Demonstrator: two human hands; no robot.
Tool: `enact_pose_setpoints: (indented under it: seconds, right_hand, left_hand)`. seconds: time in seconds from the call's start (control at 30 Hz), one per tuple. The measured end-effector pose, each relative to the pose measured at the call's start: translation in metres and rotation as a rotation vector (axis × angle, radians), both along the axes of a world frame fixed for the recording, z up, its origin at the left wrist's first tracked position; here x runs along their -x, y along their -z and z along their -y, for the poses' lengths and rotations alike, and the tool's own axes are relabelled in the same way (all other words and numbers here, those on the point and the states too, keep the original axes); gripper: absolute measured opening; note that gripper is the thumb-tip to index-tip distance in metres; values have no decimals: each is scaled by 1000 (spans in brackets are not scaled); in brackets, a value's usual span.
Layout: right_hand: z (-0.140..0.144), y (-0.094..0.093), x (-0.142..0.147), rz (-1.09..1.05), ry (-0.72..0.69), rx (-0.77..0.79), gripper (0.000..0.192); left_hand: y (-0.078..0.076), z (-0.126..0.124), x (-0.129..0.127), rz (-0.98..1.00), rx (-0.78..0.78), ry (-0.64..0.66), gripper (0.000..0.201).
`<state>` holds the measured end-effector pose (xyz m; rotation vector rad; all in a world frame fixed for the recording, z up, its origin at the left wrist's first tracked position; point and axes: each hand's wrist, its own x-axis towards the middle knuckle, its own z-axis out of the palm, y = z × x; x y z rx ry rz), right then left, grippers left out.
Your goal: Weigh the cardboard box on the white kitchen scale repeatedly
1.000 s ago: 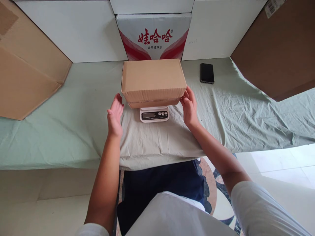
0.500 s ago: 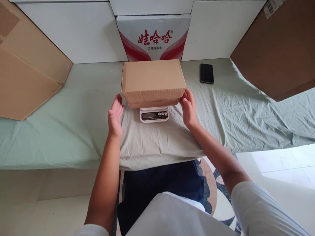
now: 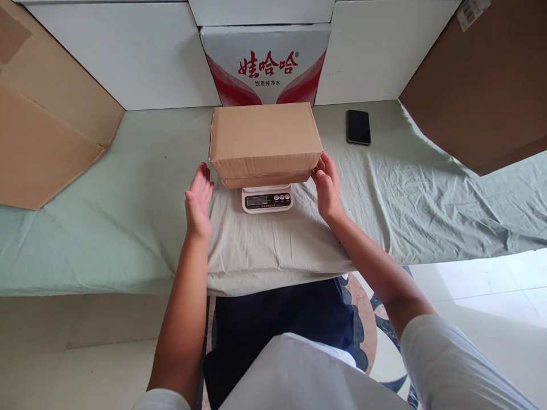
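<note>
A closed brown cardboard box (image 3: pixel 265 139) rests on a small white digital scale (image 3: pixel 267 199), whose display and buttons stick out in front. My left hand (image 3: pixel 199 200) hovers flat just left of the box's near corner, fingers apart, a small gap from the cardboard. My right hand (image 3: pixel 328 187) is at the box's right near corner, fingertips touching its lower edge, holding nothing.
A pale green cloth (image 3: pixel 128 199) covers the table. A black phone (image 3: pixel 358 126) lies at the back right. A white and red printed carton (image 3: pixel 265 62) stands behind the box. Large cardboard sheets lean at the far left (image 3: pixel 47 119) and far right (image 3: pixel 482 85).
</note>
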<state>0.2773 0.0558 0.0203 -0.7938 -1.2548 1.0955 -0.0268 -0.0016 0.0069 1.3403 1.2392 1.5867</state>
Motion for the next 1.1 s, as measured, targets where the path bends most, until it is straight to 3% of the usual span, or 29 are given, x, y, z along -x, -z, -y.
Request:
enact_pose_setpoints:
  seconds: [0.3, 0.53, 0.77, 0.93, 1.1]
  right_hand:
    - [1, 1, -1, 52, -13, -31, 61]
    - [2, 1, 0, 83, -27, -33, 61]
    - [1, 3, 2, 99, -47, -63, 54]
    - [1, 7, 6, 160, -34, -86, 63]
    - [8, -6, 8, 209, -37, -113, 67]
  left_hand:
    - [-5, 2, -4, -6, -5, -14, 106]
    - [-2, 2, -3, -13, -23, 64, 91]
    - [1, -1, -8, 16, -42, 108, 92]
    - [3, -2, -11, 33, -24, 116, 93]
    - [-6, -3, -6, 33, -71, 157, 80]
